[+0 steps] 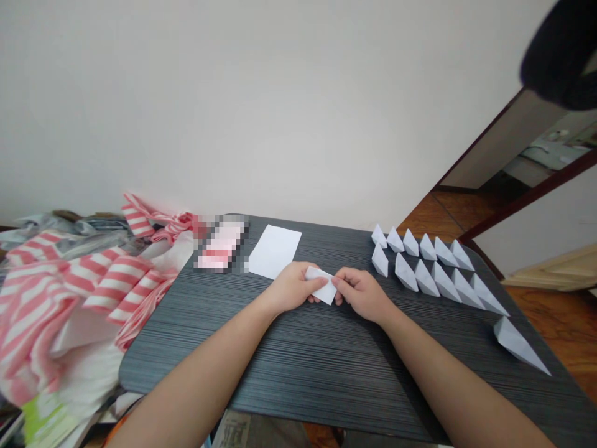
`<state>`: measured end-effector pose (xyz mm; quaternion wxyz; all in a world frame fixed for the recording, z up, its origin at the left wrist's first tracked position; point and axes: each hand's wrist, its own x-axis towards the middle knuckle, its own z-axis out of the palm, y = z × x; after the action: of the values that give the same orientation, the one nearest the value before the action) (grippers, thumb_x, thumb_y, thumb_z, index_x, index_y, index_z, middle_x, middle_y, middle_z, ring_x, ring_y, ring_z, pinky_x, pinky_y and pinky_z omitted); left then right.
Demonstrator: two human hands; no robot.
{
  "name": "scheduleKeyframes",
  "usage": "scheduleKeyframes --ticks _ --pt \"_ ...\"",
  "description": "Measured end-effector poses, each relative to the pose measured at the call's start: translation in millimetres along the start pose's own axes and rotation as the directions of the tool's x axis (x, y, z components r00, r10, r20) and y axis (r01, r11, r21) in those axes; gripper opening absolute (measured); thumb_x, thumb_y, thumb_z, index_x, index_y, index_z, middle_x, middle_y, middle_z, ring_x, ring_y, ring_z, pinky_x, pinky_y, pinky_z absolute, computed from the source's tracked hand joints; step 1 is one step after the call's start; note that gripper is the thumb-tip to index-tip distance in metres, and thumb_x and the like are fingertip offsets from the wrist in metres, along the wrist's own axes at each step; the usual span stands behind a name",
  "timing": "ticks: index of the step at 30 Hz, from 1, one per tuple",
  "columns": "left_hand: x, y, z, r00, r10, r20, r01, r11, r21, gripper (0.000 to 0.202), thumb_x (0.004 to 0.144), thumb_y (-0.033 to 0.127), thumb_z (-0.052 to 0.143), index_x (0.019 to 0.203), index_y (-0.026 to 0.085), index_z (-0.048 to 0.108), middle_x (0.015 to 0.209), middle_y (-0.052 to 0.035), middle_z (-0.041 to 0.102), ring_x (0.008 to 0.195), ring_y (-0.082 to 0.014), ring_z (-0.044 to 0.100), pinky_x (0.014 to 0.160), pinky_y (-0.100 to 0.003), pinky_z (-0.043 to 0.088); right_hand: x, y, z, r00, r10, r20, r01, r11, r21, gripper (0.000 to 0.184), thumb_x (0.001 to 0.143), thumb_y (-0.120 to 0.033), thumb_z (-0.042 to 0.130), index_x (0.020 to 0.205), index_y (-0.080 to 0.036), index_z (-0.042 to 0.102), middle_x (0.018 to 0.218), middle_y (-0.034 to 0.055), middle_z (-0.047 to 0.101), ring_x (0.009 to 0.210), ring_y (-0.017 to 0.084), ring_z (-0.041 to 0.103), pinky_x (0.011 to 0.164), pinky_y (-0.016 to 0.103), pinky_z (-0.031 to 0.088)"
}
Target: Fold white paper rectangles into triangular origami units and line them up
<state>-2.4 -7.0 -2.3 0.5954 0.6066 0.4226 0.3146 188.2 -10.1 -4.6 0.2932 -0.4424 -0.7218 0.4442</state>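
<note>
Both hands meet over the middle of the dark table [298, 367], pinching one small folded piece of white paper [325, 287]. My left hand [293, 287] grips its left side, thumb on top and fingers curled beneath. On the right edge, my right hand [361, 292] closes thumb against fingers. Just beyond my left hand lies a flat white sheet of paper [275, 250]. To the right stand several folded white paper shapes with pointed ends [426, 278] in two rows, and a single one [520, 345] sits nearer to me.
A phone [221, 244], blurred out, lies at the table's far left. Beside the table, red-and-white striped cloth [116, 280] is heaped with other fabric. A pale wall [280, 112] rises behind. A dark blurred object [562, 59] hangs at the upper right.
</note>
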Motion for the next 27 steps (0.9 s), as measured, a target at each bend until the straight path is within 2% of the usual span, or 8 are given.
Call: scheduleKeyframes --ticks 14,27 --pt "0.2 -1.8 0.6 1.000 -0.001 0.014 0.001 1.000 -0.021 0.027 0.078 0.036 0.059 0.086 0.011 0.057 0.065 -0.0044 0.063 0.056 -0.0115 0.059 0.050 -0.021 0.045 -0.2 4.3 1.5 1.000 0.005 -0.016 -0.005 0.999 0.033 0.024 0.088 -0.034 0.047 0.072 -0.018 0.054 0.055 -0.0014 0.061 0.049 0.011 0.056 0.052 0.022 0.044" --pt "0.4 -3.1 -0.5 0.999 -0.005 0.034 0.005 1.000 -0.024 0.020 0.078 0.031 0.058 0.085 0.012 0.056 0.065 -0.0036 0.062 0.056 -0.0112 0.059 0.050 -0.020 0.046 -0.9 2.5 0.9 1.000 0.013 -0.011 -0.013 0.999 0.031 0.024 0.089 -0.033 0.046 0.072 -0.018 0.053 0.056 -0.0017 0.061 0.050 0.011 0.057 0.053 0.022 0.043"
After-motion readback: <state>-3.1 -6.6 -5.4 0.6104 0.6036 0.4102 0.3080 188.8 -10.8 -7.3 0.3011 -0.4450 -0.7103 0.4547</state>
